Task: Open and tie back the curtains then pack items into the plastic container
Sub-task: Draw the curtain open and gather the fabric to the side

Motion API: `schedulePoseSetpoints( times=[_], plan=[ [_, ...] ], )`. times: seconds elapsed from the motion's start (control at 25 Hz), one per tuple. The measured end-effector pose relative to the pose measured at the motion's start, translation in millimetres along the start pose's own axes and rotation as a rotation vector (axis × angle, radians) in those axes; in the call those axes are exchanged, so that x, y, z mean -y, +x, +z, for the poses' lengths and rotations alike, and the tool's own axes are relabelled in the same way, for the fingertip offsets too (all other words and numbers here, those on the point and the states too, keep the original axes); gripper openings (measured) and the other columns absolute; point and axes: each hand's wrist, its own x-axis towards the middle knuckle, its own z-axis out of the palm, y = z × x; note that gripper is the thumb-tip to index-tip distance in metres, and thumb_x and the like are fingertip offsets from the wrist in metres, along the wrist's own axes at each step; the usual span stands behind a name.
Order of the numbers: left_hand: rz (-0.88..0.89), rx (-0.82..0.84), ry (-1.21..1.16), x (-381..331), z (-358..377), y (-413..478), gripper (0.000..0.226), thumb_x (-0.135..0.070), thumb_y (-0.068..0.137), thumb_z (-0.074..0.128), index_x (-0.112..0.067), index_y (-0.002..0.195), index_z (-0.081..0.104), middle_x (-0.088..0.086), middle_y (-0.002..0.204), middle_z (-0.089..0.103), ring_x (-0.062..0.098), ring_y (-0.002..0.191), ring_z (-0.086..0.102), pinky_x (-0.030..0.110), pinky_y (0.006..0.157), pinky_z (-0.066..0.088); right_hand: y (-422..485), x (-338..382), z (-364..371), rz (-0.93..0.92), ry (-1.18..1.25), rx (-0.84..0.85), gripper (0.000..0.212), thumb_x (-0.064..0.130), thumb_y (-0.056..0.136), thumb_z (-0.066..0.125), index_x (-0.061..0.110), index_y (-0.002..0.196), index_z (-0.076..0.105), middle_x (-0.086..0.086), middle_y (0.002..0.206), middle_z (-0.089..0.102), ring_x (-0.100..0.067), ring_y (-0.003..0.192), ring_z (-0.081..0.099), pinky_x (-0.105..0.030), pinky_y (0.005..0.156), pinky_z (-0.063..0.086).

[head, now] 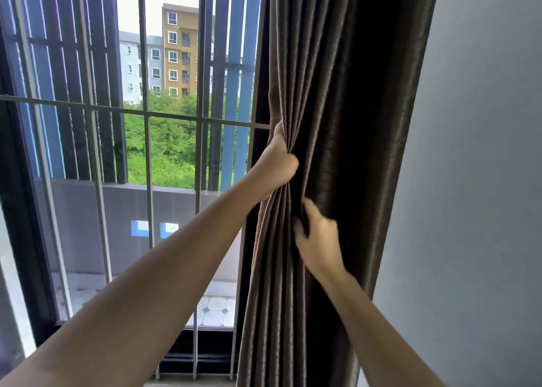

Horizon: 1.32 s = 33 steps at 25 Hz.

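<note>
At the right side of the window, beside the grey wall [475, 181], you have the dark brown curtain [337, 99] drawn over and bunched into a narrow column of pleats. Your left hand [277, 163] is closed tight around the gathered folds at about the height of the window bars' [146, 113] cross rail, pinching them into a waist. Your right hand [318, 237] sits just below it on the front of the cloth, fingers curled into the pleats; it is blurred, so you cannot tell how firmly it grips or whether it has anything besides fabric.

You look to be in step 1 of 2: the curtain is open on this side, and the tying back is not yet done. No tie, cord or hook shows anywhere, and no plastic container is in view either.

Your next move likely calls for keeping the left hand clamped so the pleats do not spill, while the right finds a tie-back and wraps it round the bunch at the pinched point. Loosen the left hand early and the folds will probably fan out again.
</note>
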Motion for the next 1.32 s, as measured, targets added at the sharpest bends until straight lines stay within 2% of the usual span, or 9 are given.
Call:
schedulePoseSetpoints(
  times=[0.12,0.4,0.48,0.6,0.68,0.8,0.88,1.08,1.32],
  plan=[
    [-0.021,0.013,-0.011,1.0,2.8,1.5,0.089,0.015,0.077,0.033,-0.032,0.148,0.010,0.004,0.127,0.053,0.016,0.102,0.059,0.039,0.096,0.050,-17.3,-2.7,7.8,-0.016,0.054,0.057,0.047,0.000,0.089,0.053,0.009,0.135,0.048,-0.010,0.113,0.068,-0.022,0.099,0.067,-0.034,0.096,0.050],
    [0.019,0.071,0.000,-11.4,16.1,-8.8,0.089,0.000,0.069,0.059,-0.030,0.142,0.020,0.000,0.096,0.058,0.020,0.089,0.061,0.033,0.081,0.053,-31.7,8.9,1.2,0.097,0.148,0.204,0.059,0.002,0.080,0.052,0.016,0.137,0.044,-0.007,0.092,0.068,-0.019,0.078,0.066,-0.034,0.076,0.057],
    [-0.008,0.028,0.078,-14.3,16.2,-6.9,0.091,0.004,0.079,0.053,-0.032,0.148,0.007,0.001,0.105,0.057,0.017,0.083,0.060,0.030,0.075,0.055,-30.0,8.2,-10.9,0.081,0.117,0.232,0.060,0.009,0.079,0.054,0.018,0.138,0.045,-0.005,0.110,0.068,-0.017,0.096,0.066,-0.033,0.089,0.053],
    [-0.027,0.033,0.033,-9.7,14.3,-4.8,0.093,0.006,0.074,0.044,-0.035,0.148,0.008,0.006,0.128,0.053,0.019,0.096,0.061,0.034,0.086,0.054,-4.5,-2.5,-36.2,-0.100,-0.133,-0.279,0.052,0.023,0.079,0.056,0.019,0.130,0.052,-0.005,0.141,0.048,-0.019,0.133,0.042,-0.036,0.118,0.018],
    [-0.022,0.057,-0.006,-3.9,15.7,-4.4,0.094,0.006,0.071,0.045,-0.036,0.148,0.010,0.007,0.136,0.049,0.021,0.110,0.058,0.037,0.096,0.050,20.2,-7.1,-62.9,0.066,-0.111,-0.562,0.068,0.027,0.080,0.064,0.016,0.140,0.035,-0.010,0.154,0.025,-0.023,0.142,0.025,-0.039,0.118,0.004],
    [-0.025,0.088,-0.027,-8.5,18.1,-5.8,0.092,0.014,0.080,0.040,-0.032,0.150,0.001,0.003,0.138,0.045,0.020,0.114,0.055,0.026,0.088,0.049,47.7,-13.4,-86.3,0.311,0.081,-0.297,0.077,0.013,0.082,0.065,0.014,0.146,0.021,-0.015,0.144,0.043,-0.030,0.129,0.045,-0.028,0.103,0.033],
    [-0.026,0.088,-0.042,-8.7,20.2,-4.5,0.092,0.015,0.081,0.038,-0.030,0.150,-0.003,0.003,0.141,0.041,0.018,0.111,0.055,0.021,0.081,0.049,43.2,-13.3,-72.3,0.203,-0.016,-0.034,0.061,-0.005,0.082,0.052,0.010,0.139,0.037,-0.019,0.121,0.061,-0.035,0.109,0.059,-0.020,0.081,0.038],
    [-0.016,0.059,-0.066,-7.2,19.1,-2.9,0.088,0.016,0.080,0.035,-0.028,0.150,0.005,0.006,0.126,0.051,0.021,0.108,0.056,0.032,0.089,0.052,10.9,-17.9,-21.4,-0.007,0.028,0.272,0.071,-0.015,0.083,0.040,0.016,0.145,0.027,-0.012,0.108,0.066,-0.027,0.096,0.064,-0.026,0.084,0.053],
    [-0.008,0.075,-0.055,-4.7,15.8,0.1,0.089,0.016,0.081,0.034,-0.029,0.150,-0.002,0.005,0.129,0.048,0.020,0.109,0.055,0.034,0.092,0.051,2.3,-18.4,-13.1,-0.026,0.110,0.407,0.076,-0.013,0.085,0.037,0.021,0.148,0.015,0.013,0.078,0.054,-0.005,0.068,0.056,-0.005,0.060,0.042]
  ],
)
